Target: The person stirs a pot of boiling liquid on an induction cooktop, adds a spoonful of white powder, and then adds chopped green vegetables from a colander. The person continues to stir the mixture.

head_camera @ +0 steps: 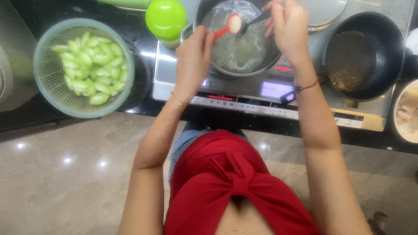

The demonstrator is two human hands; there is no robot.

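While the left hand clamps a red spoon over the pot, right hand's grip closes on a dark utensil.

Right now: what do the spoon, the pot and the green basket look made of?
Spoon in the left hand: red, looks like plastic, matte and evenly coloured. Pot: bare metal, probably stainless steel, with a grey reflective wall. Basket: pale green plastic, by its perforated mesh wall and thick moulded rim. The right hand holds a dark utensil; material unclear.

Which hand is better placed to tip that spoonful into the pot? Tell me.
Left, probably. The left hand holds the red spoon over the pot; the right hand holds a dark utensil.
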